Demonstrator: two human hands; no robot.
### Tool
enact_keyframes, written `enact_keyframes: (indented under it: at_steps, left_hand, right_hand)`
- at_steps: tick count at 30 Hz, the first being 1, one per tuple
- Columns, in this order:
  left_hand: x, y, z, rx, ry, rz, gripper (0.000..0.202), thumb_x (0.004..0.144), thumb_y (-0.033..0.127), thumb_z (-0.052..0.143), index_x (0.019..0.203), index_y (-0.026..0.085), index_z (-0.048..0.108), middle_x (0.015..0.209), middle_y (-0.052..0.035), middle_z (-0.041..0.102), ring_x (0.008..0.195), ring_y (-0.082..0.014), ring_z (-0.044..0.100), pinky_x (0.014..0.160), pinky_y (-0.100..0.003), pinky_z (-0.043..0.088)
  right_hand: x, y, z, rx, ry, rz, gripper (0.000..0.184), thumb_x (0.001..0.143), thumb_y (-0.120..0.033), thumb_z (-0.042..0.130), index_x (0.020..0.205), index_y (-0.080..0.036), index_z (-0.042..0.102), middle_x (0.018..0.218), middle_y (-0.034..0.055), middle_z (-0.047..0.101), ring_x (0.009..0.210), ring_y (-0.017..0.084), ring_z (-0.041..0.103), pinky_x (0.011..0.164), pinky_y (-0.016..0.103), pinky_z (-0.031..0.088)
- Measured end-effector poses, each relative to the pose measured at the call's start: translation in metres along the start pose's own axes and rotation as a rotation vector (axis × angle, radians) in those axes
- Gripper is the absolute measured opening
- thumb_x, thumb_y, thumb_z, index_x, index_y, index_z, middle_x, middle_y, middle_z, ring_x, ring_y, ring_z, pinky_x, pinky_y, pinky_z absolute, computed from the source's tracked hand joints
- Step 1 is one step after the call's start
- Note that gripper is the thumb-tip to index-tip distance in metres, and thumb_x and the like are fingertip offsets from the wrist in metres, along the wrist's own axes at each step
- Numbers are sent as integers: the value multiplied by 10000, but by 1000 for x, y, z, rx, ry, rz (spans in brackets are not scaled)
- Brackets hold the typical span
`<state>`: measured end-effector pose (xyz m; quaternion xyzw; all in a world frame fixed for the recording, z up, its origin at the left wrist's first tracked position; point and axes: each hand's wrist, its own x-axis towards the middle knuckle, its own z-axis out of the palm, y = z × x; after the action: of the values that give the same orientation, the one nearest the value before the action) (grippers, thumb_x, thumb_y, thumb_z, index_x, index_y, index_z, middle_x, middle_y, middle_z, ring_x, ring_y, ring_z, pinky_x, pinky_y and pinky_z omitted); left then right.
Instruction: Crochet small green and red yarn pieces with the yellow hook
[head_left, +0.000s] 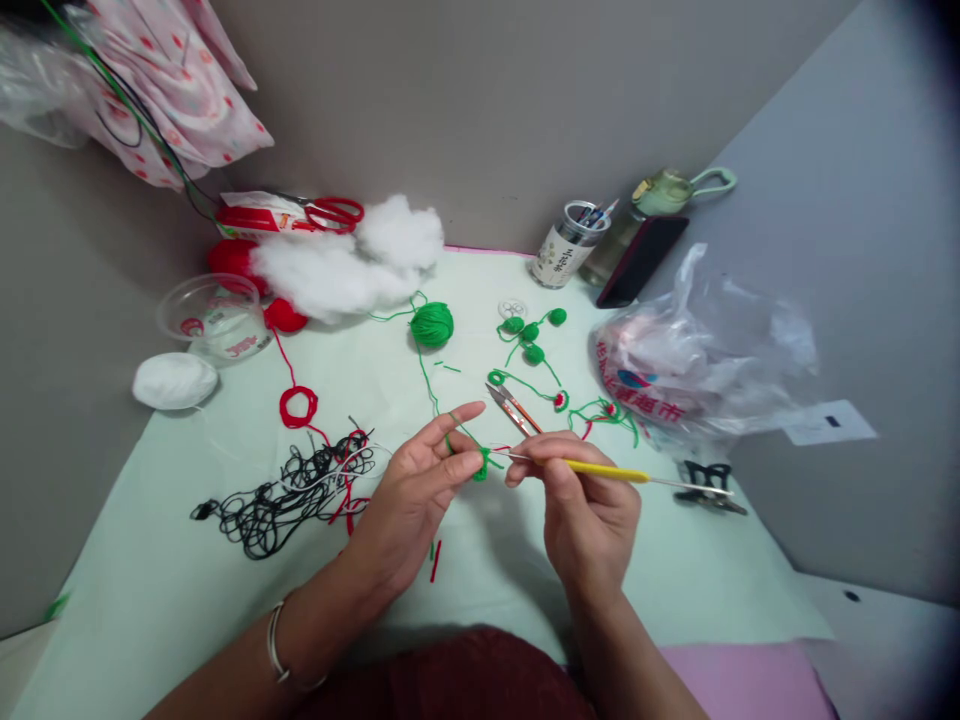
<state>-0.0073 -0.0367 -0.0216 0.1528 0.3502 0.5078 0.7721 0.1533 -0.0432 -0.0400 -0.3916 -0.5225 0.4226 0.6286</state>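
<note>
Between the thumb and fingers of my left hand (pixel 420 480) is a small green crochet piece (pixel 481 466). Green yarn loops round the raised forefinger and runs back to a green yarn ball (pixel 432 325). My right hand (pixel 589 500) grips a crochet hook (pixel 607 470) by its yellow handle, and the thin metal tip points left, meeting the green piece. A short red strand shows near that tip. Thread snips (pixel 513 408) lie just beyond my right hand, beside a small green ring (pixel 496 378).
Tangled black cord (pixel 277 495) and a red yarn ring (pixel 298 407) lie left. White stuffing (pixel 337 265), red scissors (pixel 334 213) and a clear tub (pixel 225 325) stand behind. Small green balls (pixel 531 331), a pen can (pixel 568 245) and a plastic bag (pixel 690 350) are right.
</note>
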Motion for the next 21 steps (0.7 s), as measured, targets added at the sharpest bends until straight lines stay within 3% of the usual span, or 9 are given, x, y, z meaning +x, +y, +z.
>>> enact_keyframes:
  at_steps: [9,15,21]
  left_hand:
    - [-1,0,0,6,-3,11,429,799,167,849,1219,206,772,816,30,621,790,-114,547,854,-271,442]
    - [-1,0,0,90,-23,12,459,790,199,869,1236,243,772,820,37,627,790,-115,536,854,-276,414]
    - [1,0,-3,140,0,35,479,789,199,869,1252,269,770,816,45,621,783,-114,518,823,-279,389]
  right_hand:
    - [5,-1,4,96,73,77,130,961,-307,729,930,-219,820,822,32,746,621,151,717,555,279,604]
    - [2,-2,3,37,83,36,119,978,-276,712,950,-231,818,858,27,753,653,140,717,611,278,604]
    - [3,-6,3,53,86,119,122,968,-275,722,924,-217,820,820,21,755,624,135,718,589,260,597]
